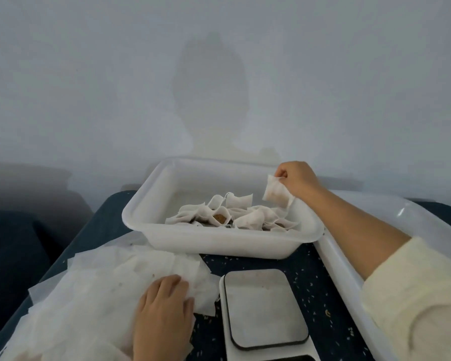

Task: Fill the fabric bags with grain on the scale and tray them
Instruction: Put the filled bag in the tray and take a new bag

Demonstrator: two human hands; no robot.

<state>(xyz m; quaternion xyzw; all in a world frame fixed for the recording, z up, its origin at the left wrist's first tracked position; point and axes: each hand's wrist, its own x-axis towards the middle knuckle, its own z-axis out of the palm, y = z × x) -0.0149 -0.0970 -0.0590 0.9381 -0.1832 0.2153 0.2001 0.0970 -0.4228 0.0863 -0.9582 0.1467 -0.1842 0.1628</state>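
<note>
My right hand (296,179) pinches a filled white fabric bag (276,195) by its top, above the far right corner of a deep white tray (151,207). Several filled bags (235,213) lie heaped inside that tray; one gapes and shows brown grain. My left hand (164,306) rests palm down, fingers curled, on a loose pile of empty white fabric bags (94,287) at the front left. The scale (264,308) sits bare between my hands, its grey platform dusted with a few grains.
A second large white tray (349,256) runs along the right side under my right forearm. Grains are scattered over the dark blue table (310,259). A pale wall stands right behind the trays.
</note>
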